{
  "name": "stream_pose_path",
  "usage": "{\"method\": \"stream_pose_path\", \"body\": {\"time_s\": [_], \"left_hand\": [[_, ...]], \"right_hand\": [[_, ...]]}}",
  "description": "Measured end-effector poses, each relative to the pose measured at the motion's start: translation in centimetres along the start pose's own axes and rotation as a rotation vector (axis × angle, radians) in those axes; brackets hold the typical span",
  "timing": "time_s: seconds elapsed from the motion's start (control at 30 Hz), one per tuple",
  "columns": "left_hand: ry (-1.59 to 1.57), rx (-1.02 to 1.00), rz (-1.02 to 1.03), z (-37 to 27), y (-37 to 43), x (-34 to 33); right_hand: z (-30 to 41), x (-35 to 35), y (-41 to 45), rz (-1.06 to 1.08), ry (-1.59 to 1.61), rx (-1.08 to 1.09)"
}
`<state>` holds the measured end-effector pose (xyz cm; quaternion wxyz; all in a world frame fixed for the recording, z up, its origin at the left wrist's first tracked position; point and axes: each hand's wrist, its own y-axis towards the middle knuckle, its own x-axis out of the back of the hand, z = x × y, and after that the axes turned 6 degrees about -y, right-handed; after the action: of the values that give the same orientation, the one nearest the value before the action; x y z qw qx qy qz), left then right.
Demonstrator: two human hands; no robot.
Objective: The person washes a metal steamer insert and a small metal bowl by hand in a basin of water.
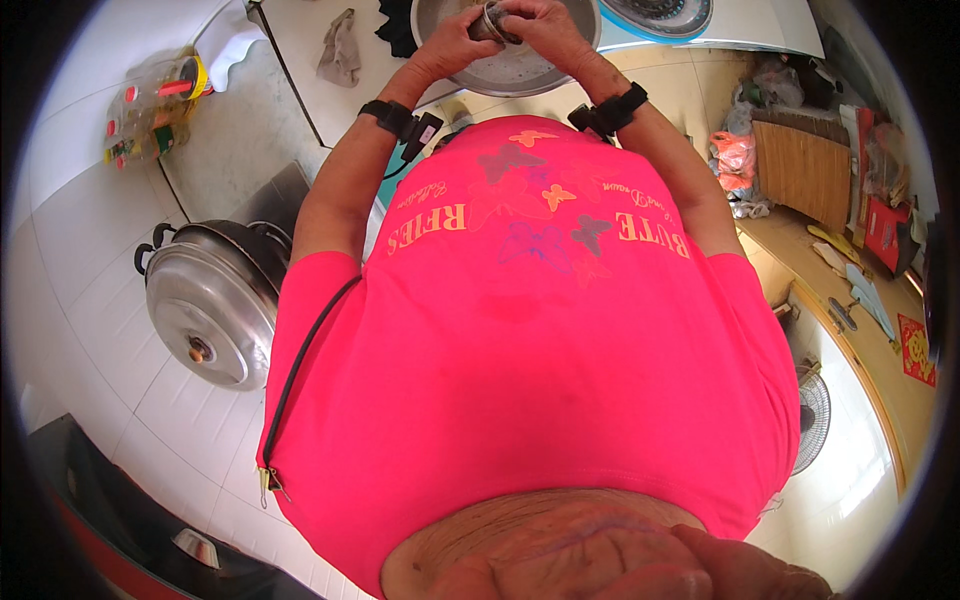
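Note:
Above a round metal basin (517, 81) at the top edge, my left hand (454, 39) holds a small, dark, rounded metal thing (484, 28) with a shiny rim. The fingers of my right hand (546, 28) are closed on its other side, by the rim. What the thing is cannot be told, as fingers hide part of it. The basin's inside looks wet and speckled. Left of it lie a black cloth (395, 28) and a crumpled grey cloth (341, 49). On the right stands a blue-rimmed round container (660, 31).
At the left are a large lidded metal pot (202, 330) and several plastic bottles (154, 109). A dark-edged counter lies beside them. Plastic bags (735, 157) and a brown slatted panel (802, 169) are at the right, with a fan (814, 420) lower down.

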<state>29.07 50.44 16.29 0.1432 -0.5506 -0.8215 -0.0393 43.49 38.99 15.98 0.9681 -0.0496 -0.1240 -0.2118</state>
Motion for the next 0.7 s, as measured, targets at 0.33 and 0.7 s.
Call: {"method": "stream_pose_path", "body": {"time_s": [0.33,0.7], "left_hand": [[0.33,-0.076,-0.09,3.1,-0.2,-1.1],[0.374,-0.049,-0.218,3.8,-0.9,-1.6]], "right_hand": [[-1.0,3.1,-0.5,0.301,-0.864,0.398],[-9.9,0.7,0.0,0.125,-1.06,0.015]]}}
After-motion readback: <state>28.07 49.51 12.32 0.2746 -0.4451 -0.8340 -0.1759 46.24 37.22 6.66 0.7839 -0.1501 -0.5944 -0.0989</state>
